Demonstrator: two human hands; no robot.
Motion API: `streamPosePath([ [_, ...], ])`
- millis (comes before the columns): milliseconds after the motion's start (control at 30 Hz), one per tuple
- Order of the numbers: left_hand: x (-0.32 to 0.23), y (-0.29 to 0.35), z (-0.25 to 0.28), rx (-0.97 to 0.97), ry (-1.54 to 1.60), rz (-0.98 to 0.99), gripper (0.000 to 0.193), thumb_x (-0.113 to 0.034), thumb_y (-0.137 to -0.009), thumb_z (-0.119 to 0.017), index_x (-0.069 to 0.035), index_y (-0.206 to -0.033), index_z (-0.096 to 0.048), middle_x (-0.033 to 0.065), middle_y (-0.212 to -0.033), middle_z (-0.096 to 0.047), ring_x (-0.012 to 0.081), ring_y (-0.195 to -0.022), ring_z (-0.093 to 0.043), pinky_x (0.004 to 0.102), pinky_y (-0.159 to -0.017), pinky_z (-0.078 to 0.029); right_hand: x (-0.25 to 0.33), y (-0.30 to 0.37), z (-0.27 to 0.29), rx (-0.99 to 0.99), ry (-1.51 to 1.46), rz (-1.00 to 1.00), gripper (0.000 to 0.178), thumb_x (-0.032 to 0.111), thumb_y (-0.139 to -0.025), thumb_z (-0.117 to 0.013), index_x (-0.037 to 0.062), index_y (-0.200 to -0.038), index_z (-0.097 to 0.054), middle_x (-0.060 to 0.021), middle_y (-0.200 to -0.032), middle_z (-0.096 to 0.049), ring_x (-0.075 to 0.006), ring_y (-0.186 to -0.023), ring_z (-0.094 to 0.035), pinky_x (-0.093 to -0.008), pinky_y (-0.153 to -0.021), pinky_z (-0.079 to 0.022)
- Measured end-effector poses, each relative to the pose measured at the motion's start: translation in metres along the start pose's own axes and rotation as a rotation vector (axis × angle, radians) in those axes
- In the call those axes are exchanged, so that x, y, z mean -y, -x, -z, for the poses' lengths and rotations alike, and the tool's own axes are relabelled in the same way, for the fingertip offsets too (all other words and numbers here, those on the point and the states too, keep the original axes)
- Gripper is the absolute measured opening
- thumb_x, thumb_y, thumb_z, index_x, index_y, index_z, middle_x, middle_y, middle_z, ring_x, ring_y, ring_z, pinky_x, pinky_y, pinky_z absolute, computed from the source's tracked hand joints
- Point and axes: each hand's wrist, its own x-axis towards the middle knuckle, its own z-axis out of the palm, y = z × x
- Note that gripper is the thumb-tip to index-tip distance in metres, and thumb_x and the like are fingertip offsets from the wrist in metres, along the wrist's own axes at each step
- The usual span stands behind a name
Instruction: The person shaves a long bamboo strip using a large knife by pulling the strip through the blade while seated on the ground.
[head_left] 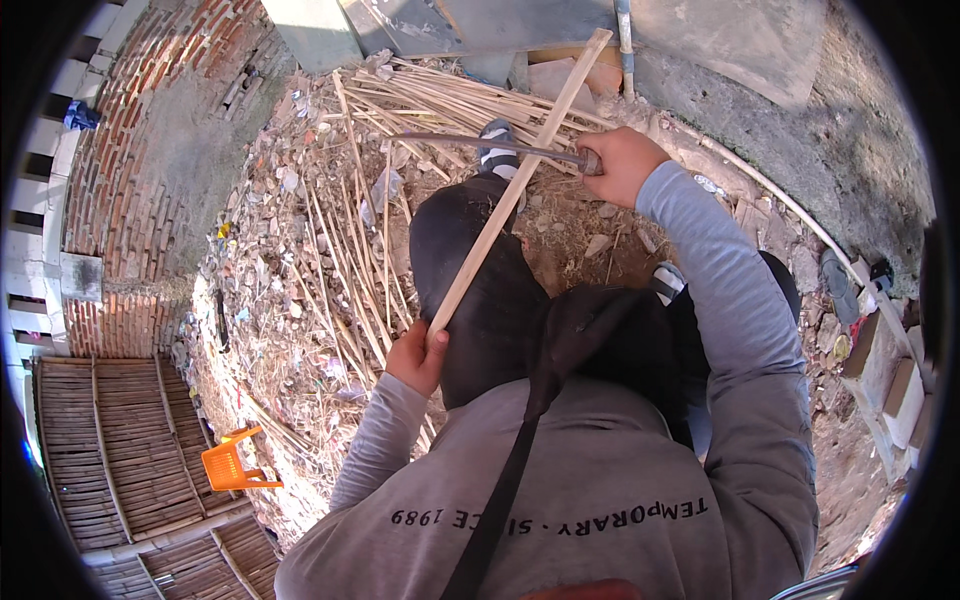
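A long, flat strip of pale wood or bamboo [484, 246] slants across my lap. Its lower end is in the closed fingers of my left hand [417, 358], by my left thigh, while the upper end points away to the far right. My right hand [630, 165] is wrapped round the handle of a long-bladed knife [450, 139]. The dark, narrow blade points left and crosses the strip's upper part. Whether its edge bites into the strip cannot be made out. Both of my legs, in black trousers, are bent below the strip.
A pile of thin cut strips [470, 95] lies beyond my feet, with more scattered at left on rubble-strewn ground [265, 300]. An orange plastic chair [230, 462] lies near a bamboo-slat panel [120, 430]. A brick wall [130, 200] rises at left; a grey wall [740, 130] stands at right.
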Motion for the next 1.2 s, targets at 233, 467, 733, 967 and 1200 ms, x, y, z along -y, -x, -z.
streamPosePath([
  [233,0.000,0.000,-0.009,-0.033,-0.069,-0.026,0.052,-0.051,-0.092,-0.055,0.000,-0.081,-0.053,0.0225,-0.065,-0.058,0.0437,-0.066,-0.061,0.0463,-0.058,-0.046,-0.017,-0.003,-0.025,0.052,0.018,-0.067,0.024,0.020,-0.071,-0.068,0.0070,-0.091,-0.064,-0.0179,-0.082,-0.067,-0.0376,-0.081,-0.065,-0.0459,-0.074,-0.051],
  [467,0.000,0.000,-0.003,-0.009,-0.114,0.050,0.055,-0.056,-0.091,-0.052,-0.001,-0.086,-0.053,0.0240,-0.069,-0.060,0.0457,-0.072,-0.061,0.0487,-0.061,-0.046,-0.004,-0.004,-0.020,-0.060,-0.017,0.011,0.029,0.020,-0.071,-0.067,0.0054,-0.097,-0.064,-0.0190,-0.080,-0.066,-0.0397,-0.079,-0.064,-0.0457,-0.074,-0.052],
  [733,0.003,-0.008,-0.001,0.023,-0.066,0.005,0.057,-0.058,-0.090,-0.053,-0.001,-0.085,-0.054,0.0236,-0.069,-0.060,0.0453,-0.073,-0.061,0.0469,-0.062,-0.047,-0.031,-0.009,-0.009,-0.095,-0.014,-0.304,0.028,0.019,-0.075,-0.063,0.0070,-0.100,-0.065,-0.0195,-0.093,-0.068,-0.0363,-0.091,-0.064,-0.0440,-0.083,-0.051],
  [967,0.008,-0.002,-0.002,0.000,-0.128,-0.016,0.053,-0.050,-0.091,-0.056,0.003,-0.085,-0.056,0.0201,-0.065,-0.058,0.0359,-0.064,-0.062,0.0427,-0.058,-0.045,0.007,-0.007,-0.021,0.025,0.093,0.041,0.034,0.021,-0.069,-0.068,0.0054,-0.099,-0.063,-0.0206,-0.087,-0.066,-0.0394,-0.084,-0.064,-0.0464,-0.077,-0.051],
  [1200,-0.003,-0.019,0.013,0.211,0.230,-0.027,0.051,-0.049,-0.096,-0.051,0.000,-0.083,-0.056,0.0053,-0.063,-0.051,0.0151,-0.062,-0.047,0.0338,-0.059,-0.040,-0.021,-0.002,-0.031,-0.007,-0.074,-0.065,0.024,0.022,-0.070,-0.067,0.0063,-0.088,-0.064,-0.0189,-0.079,-0.065,-0.0389,-0.081,-0.063,-0.0456,-0.076,-0.051],
])
